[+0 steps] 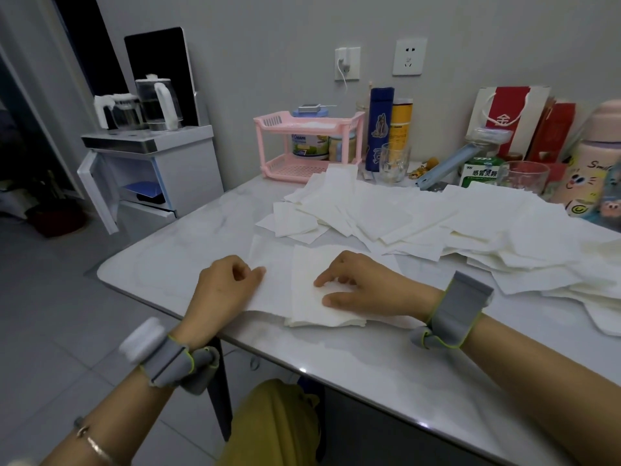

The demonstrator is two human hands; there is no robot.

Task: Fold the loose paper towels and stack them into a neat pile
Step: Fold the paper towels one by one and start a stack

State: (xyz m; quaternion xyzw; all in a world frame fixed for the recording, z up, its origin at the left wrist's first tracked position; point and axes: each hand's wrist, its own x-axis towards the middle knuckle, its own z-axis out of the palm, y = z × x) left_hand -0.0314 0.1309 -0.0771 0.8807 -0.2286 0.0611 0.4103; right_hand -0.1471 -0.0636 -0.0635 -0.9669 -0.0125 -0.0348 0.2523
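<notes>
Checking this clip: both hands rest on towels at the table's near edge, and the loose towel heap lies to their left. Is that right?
Wrong side. In the head view the left hand and right hand do rest on towels at the table's near edge, but the loose towel heap lies to their right.

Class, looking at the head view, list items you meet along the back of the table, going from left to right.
Pink plastic two-tier rack → tall dark blue bottle → yellow cylindrical can → green-and-white box → pink cartoon flask.
</notes>
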